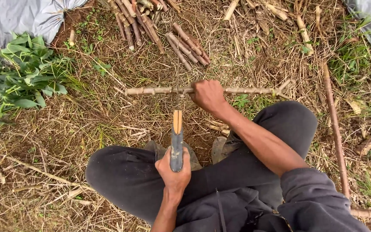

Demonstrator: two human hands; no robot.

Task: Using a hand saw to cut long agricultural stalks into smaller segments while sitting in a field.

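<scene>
The right hand point(208, 95) gripped the long stick point(237, 90) lying crosswise over the straw point(86, 124), fingers wrapped tight. The left hand point(173, 172) clasped the saw point(177, 141), blade across the stick just beside that grip; steady, straight strokes seemed wisest.
</scene>
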